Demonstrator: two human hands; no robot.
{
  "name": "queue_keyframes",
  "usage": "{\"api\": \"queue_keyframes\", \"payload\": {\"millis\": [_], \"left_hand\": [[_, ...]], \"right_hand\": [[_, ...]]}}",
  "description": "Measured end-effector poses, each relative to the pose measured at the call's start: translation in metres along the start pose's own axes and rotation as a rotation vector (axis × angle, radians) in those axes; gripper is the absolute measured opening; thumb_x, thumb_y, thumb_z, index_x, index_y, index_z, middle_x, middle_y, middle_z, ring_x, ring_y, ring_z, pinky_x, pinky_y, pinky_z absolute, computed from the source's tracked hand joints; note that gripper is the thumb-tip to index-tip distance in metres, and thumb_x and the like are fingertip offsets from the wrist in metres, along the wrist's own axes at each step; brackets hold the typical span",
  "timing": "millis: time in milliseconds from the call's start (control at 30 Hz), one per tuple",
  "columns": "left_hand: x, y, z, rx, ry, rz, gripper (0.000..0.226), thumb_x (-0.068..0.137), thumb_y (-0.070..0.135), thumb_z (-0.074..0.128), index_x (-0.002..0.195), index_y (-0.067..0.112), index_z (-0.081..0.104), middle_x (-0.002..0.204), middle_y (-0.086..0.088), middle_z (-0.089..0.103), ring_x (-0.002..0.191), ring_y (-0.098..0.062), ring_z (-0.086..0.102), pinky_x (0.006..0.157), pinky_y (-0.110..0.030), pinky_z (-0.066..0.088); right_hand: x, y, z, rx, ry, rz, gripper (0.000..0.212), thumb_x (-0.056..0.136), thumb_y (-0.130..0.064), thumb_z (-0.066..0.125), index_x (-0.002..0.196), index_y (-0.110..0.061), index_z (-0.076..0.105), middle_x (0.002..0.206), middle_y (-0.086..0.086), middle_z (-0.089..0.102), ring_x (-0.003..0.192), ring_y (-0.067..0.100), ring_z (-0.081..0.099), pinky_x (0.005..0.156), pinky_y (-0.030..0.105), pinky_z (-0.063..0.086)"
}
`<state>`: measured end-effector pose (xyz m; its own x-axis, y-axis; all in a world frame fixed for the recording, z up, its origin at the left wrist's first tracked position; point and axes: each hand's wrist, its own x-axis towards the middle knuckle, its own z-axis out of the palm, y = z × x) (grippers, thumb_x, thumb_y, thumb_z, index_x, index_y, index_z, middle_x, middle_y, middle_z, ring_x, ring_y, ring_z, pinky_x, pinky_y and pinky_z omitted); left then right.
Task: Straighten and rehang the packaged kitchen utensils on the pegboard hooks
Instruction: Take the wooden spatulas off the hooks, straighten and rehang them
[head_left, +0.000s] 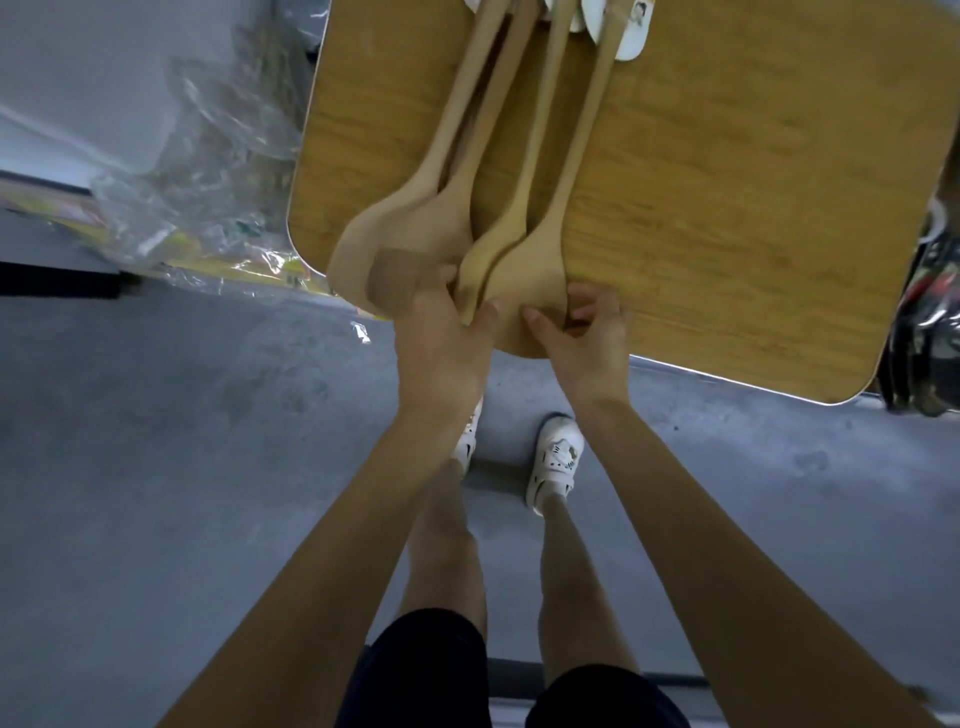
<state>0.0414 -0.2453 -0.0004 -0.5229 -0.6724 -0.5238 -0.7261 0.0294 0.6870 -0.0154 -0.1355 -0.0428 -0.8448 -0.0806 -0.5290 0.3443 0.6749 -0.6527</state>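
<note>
Head view, left hand (441, 343) grip curled round wooden spoons (415, 228), right hand (589, 338) pinching spatula (530, 270), header cards (631, 31) unreadable.

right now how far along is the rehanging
Done: nothing hung; no pegboard hook is in view. In hand: left hand and right hand grip the blade ends of the wooden utensils bunched on the wooden board. Left: straightening and hanging them by their white header cards.

No legible text or labels anywhere.
</note>
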Motion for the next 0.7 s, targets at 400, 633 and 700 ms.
{"api": "queue_keyframes", "payload": {"millis": [400, 633, 700], "left_hand": [[-0.009, 0.019, 0.003, -0.196, -0.216, -0.033, 0.026, 0.083, 0.001, 0.065, 0.085, 0.022, 0.05, 0.076, 0.007, 0.058, 0.07, -0.004, 0.056, 0.069, -0.017, 0.047], [-0.069, 0.033, 0.005, -0.29, -0.327, -0.09, 0.021, 0.083, -0.001, 0.065, 0.092, 0.016, 0.056, 0.094, -0.01, 0.066, 0.089, -0.021, 0.064, 0.08, -0.037, 0.054], [-0.092, 0.04, 0.01, -0.286, -0.37, -0.076, 0.021, 0.084, -0.003, 0.064, 0.097, 0.012, 0.056, 0.09, -0.007, 0.067, 0.081, -0.015, 0.065, 0.078, -0.033, 0.055]], "right_hand": [[-0.02, 0.001, -0.026, 0.533, -0.092, 0.277, 0.032, 0.079, -0.03, 0.075, 0.104, -0.014, 0.063, 0.11, 0.01, 0.067, 0.103, 0.022, 0.063, 0.096, 0.041, 0.051], [-0.053, 0.008, -0.08, 0.671, -0.117, 0.222, 0.009, 0.088, -0.019, 0.065, 0.091, -0.011, 0.067, 0.087, -0.001, 0.069, 0.084, 0.012, 0.061, 0.079, 0.034, 0.049], [-0.062, 0.016, -0.101, 0.679, -0.104, 0.201, 0.009, 0.089, -0.024, 0.065, 0.085, -0.017, 0.069, 0.08, -0.009, 0.067, 0.078, 0.006, 0.058, 0.073, 0.026, 0.046]]}}
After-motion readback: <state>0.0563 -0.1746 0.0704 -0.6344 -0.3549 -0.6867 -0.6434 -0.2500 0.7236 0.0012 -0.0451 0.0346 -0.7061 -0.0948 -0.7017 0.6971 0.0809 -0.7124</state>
